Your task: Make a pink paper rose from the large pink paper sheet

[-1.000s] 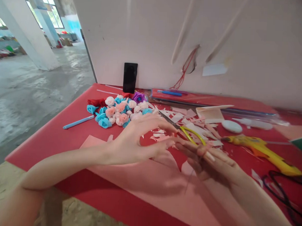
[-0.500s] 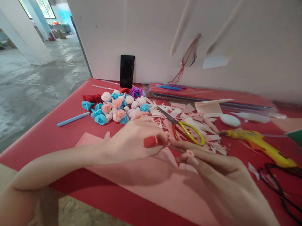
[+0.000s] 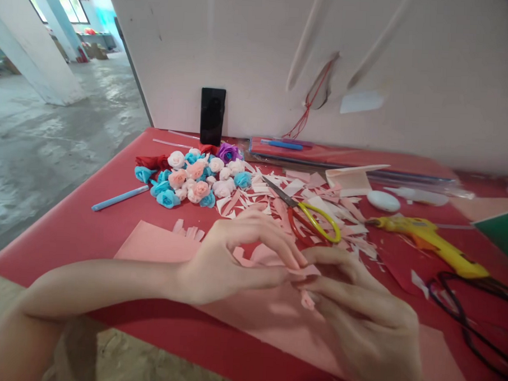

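My left hand (image 3: 234,257) and my right hand (image 3: 358,318) meet above a large pink paper sheet (image 3: 159,245) on the red table (image 3: 67,227). Both pinch a small pink paper piece (image 3: 306,298) between thumb and fingertips. The fingers of both hands are curled closed around it. Scissors (image 3: 312,215) with yellow and red handles lie just beyond the hands among pink paper scraps (image 3: 346,208). A pile of small paper roses (image 3: 195,179) in pink, white, blue and purple sits at the back left.
A yellow glue gun (image 3: 432,240) with a black cable (image 3: 463,317) lies at the right. A blue pen (image 3: 119,198) rests at the left. A black phone (image 3: 212,115) leans on the white wall. Packs of paper (image 3: 331,154) line the back edge.
Both hands have drawn back toward me and lower over the pink sheet, away from the scissors. Their fingertips have closed together on the small pink piece.
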### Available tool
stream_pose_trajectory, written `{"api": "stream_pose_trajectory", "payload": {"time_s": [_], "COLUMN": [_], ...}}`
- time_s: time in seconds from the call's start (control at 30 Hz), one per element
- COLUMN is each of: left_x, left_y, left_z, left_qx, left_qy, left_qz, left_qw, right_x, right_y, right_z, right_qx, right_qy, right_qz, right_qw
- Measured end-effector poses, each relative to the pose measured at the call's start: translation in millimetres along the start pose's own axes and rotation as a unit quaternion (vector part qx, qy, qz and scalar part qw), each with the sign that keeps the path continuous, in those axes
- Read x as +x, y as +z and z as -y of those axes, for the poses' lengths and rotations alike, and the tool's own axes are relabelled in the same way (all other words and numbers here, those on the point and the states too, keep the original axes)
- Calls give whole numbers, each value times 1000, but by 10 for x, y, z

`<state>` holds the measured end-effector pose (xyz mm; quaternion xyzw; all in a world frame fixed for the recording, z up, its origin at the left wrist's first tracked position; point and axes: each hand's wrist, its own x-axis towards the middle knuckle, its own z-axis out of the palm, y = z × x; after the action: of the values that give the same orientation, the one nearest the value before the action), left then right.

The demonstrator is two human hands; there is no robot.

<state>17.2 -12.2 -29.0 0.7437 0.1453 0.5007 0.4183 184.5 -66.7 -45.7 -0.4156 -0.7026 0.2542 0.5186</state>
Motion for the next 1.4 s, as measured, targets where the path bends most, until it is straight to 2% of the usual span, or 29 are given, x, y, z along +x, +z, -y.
{"api": "stream_pose_trajectory", "payload": {"time_s": [0.1, 0.2, 0.43, 0.63, 0.9, 1.2, 1.4], "left_x": [-37, -51, -9, 18, -2, -16, -22], "left_y": [58, 94, 63, 19, 43, 61, 61], "left_z": [-21, -26, -66, -114, -82, -52, -44], "left_qx": [-108, -167, -145, -123, -152, -180, -162], "left_qy": [-74, -128, -199, -270, -298, -270, -280], "left_qz": [-9, -25, -11, 7, 4, -21, -16], "left_qw": [991, 977, 969, 955, 943, 946, 946], "right_x": [-19, -7, 13, 37, 59, 37, 47], "right_y": [0, 8, 32, 31, 48, 61, 67], "right_z": [-13, 2, 22, 26, 57, 57, 64], "right_qx": [15, 30, 39, 19, 15, 13, 21], "right_qy": [12, 32, 87, 72, 87, 107, 105], "right_qz": [6, -2, -28, -44, -68, -69, -79], "right_qw": [1000, 999, 995, 996, 994, 992, 991]}}
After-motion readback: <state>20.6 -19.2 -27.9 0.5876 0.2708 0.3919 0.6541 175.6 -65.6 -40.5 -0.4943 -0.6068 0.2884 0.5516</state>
